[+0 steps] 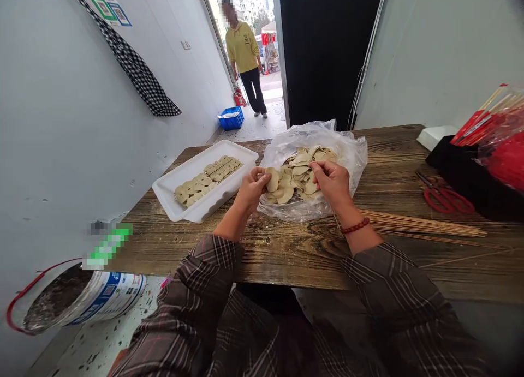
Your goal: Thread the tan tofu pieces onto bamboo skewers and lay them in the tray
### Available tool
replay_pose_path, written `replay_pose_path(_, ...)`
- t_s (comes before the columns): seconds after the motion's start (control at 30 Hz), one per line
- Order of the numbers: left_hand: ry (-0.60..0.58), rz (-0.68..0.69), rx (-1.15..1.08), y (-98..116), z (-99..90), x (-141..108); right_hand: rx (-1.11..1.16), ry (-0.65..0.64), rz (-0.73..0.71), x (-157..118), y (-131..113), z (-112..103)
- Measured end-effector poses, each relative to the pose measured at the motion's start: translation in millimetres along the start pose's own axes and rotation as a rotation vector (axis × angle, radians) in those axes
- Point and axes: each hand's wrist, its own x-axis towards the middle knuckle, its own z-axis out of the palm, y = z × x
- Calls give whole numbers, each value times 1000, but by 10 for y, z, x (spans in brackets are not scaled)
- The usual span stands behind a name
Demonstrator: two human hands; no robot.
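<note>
My left hand (250, 189) pinches a round, thin beige slice (272, 179) between thumb and fingers, at the left edge of an open clear plastic bag (352, 148). More loose beige slices (286, 194) are heaped in the bag. Over the right part of the heap, my right hand (333, 181), with a red bead bracelet (355, 226) at the wrist, is closed in a pinch. A thin bamboo skewer appears to run down from it, mostly hidden by the hand. Left of the bag, a white plastic tray (164, 194) holds rows of skewered slices (208, 179).
Bamboo skewers (426, 223) lie on the wooden table (278, 257) at right, near red-handled scissors (448, 199) and a black box (454, 167). A bucket (110, 298) stands lower left. Beyond the table are a blue crate (231, 119) and a person (245, 49) in the doorway.
</note>
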Motion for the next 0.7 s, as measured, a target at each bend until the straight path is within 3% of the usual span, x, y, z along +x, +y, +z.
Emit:
replay_pose_path(0.13,-90,-15,-25,100,75,-45,59,-125,51,-69,-18,79)
replay_pose_path(0.33,-269,-15,106,124,159,-95,97,-274,99,-115,35,175)
replay_pose_path(0.57,-324,-37,171,85,190,-99,69,-343,145,-170,40,195)
replay_pose_path(0.7,-281,-52,117,8,166,-100,-10,-347,128,-180,66,187)
